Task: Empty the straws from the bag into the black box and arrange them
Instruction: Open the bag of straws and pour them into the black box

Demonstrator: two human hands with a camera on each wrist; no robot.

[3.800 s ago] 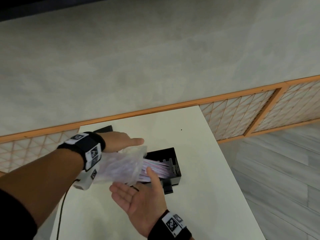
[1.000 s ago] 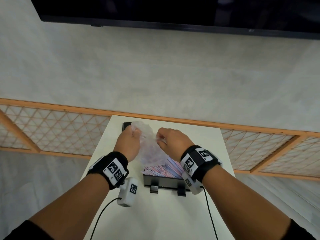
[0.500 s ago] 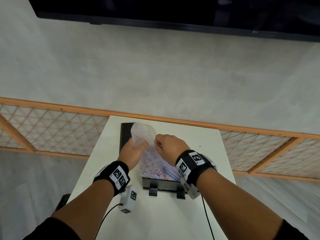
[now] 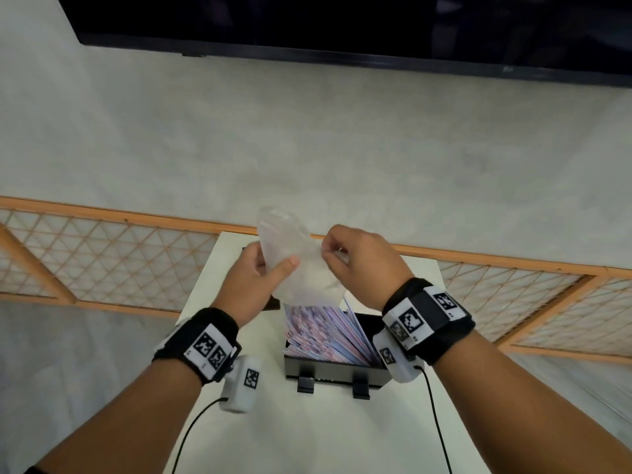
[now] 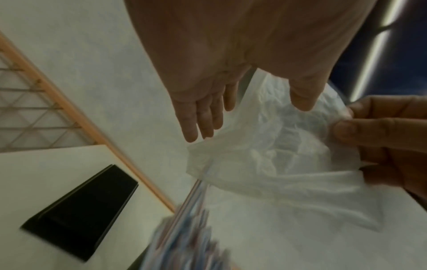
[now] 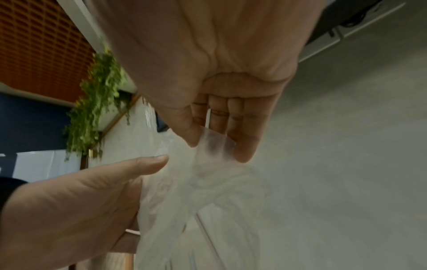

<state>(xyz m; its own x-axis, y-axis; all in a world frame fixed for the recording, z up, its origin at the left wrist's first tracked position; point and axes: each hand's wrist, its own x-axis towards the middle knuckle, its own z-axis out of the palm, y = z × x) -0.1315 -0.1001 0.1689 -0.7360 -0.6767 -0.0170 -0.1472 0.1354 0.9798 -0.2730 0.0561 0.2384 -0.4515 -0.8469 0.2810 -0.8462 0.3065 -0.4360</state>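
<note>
A clear plastic bag (image 4: 294, 265) hangs upside down above the black box (image 4: 337, 371), which stands on the white table (image 4: 307, 432). My left hand (image 4: 260, 278) pinches the bag's left side between thumb and fingers. My right hand (image 4: 345, 258) pinches its right edge. Pink and blue wrapped straws (image 4: 325, 333) lean in a slanted stack inside the box, just under the bag's mouth. In the left wrist view the bag (image 5: 277, 146) shows crumpled, with straws (image 5: 191, 237) blurred below. The right wrist view shows my fingers (image 6: 242, 146) on the thin bag film (image 6: 208, 191).
A flat black lid (image 4: 272, 304) lies on the table behind the box, mostly hidden by my left hand; it shows clearly in the left wrist view (image 5: 80, 210). A wooden lattice rail (image 4: 102, 261) runs behind the table. A dark screen (image 4: 342, 25) hangs on the wall.
The bag has been lifted higher off the straws, which now stand mostly free of it in the box. Both hands have risen with it.
</note>
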